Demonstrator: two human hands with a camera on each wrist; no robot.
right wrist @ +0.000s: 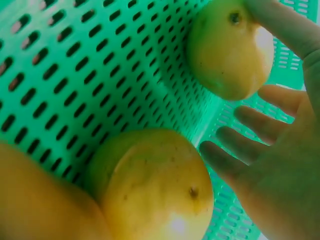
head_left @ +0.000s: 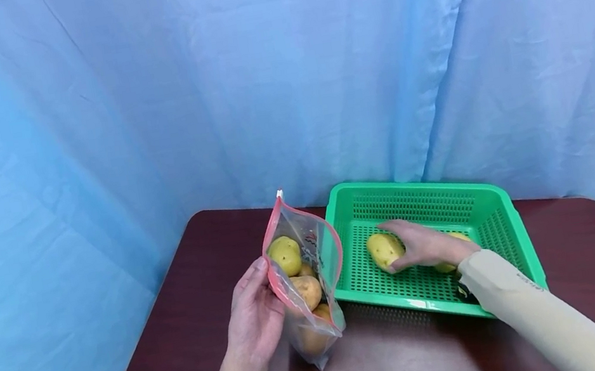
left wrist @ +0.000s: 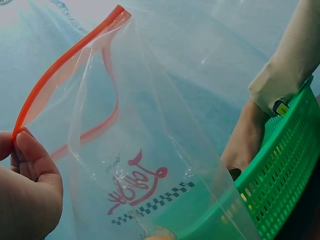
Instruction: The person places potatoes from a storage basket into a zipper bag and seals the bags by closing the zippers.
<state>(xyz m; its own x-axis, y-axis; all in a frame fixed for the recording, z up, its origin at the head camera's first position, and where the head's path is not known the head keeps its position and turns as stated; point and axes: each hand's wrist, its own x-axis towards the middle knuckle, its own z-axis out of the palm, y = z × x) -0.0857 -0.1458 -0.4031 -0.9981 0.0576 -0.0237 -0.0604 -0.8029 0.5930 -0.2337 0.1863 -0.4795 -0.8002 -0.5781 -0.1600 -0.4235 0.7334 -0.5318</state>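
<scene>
My left hand (head_left: 254,320) pinches the pink-red rim of a clear zip bag (head_left: 313,234) between thumb and fingers. The bag's mouth gapes, and several potatoes (head_left: 306,291) lie inside. Red lettering shows on its side in the left wrist view. Inside a green basket (head_left: 418,183), my right hand (head_left: 421,242) reaches over a yellow potato (head_left: 385,249), its thumb and fingers on opposite sides. The right wrist view has the thumb touching this potato (right wrist: 230,55), with the fingers spread beside it. Another potato (head_left: 458,236) is partly hidden under my right wrist.
In the right wrist view, two more potatoes (right wrist: 155,185) lie close together near the basket's perforated wall. The basket stands right of the bag on a dark red-brown table (head_left: 186,292). Pale blue curtains (head_left: 288,84) hang behind the table and along its left side.
</scene>
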